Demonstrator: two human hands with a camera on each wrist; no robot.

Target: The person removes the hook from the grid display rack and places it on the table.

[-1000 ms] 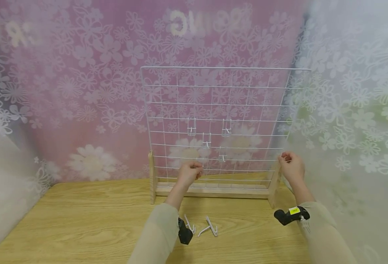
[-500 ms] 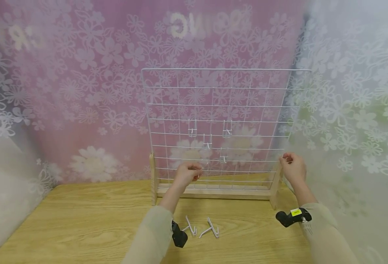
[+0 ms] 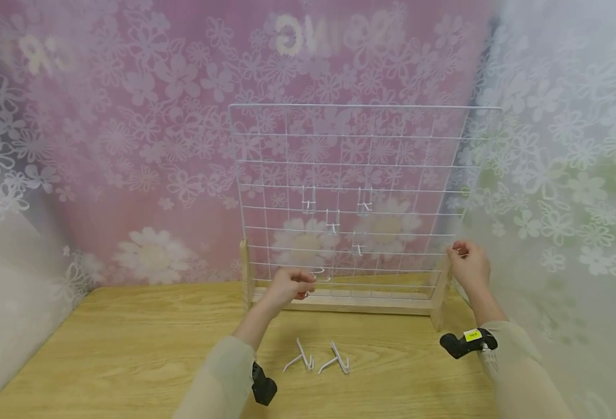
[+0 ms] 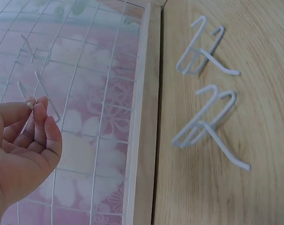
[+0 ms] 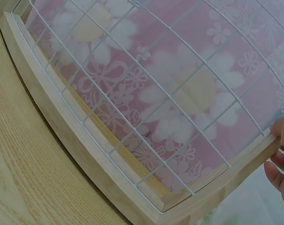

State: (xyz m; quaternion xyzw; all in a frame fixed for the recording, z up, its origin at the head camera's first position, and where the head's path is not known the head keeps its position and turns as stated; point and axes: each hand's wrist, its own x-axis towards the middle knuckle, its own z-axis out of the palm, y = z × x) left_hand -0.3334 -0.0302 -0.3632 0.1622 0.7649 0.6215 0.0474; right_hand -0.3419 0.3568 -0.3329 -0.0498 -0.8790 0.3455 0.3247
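Note:
My left hand (image 3: 289, 285) pinches a white wire hook (image 4: 48, 98) by its prong tip, in front of the lower part of a white wire grid (image 3: 392, 166). The held hook's bent ends point toward the grid; whether they touch it I cannot tell. With thumb and fingers my right hand (image 3: 469, 266) grips the right wooden upright (image 5: 226, 185) at the grid's edge. Several white hooks hang on the middle of the grid, one of them a lower hook (image 3: 358, 247). Two more, a left loose hook (image 3: 301, 356) and a right loose hook (image 3: 335, 358), lie on the table.
A wooden base bar (image 3: 339, 302) joins the uprights and carries the grid upright on the wood-grain table (image 3: 145, 343). Behind stands a pink flowered curtain (image 3: 130, 145), and a pale flowered sheet (image 3: 565, 221) hangs close by on the right.
My left hand has moved down and to the left with the hook, uncovering more of the left loose hook. My right hand keeps its grip on the upright.

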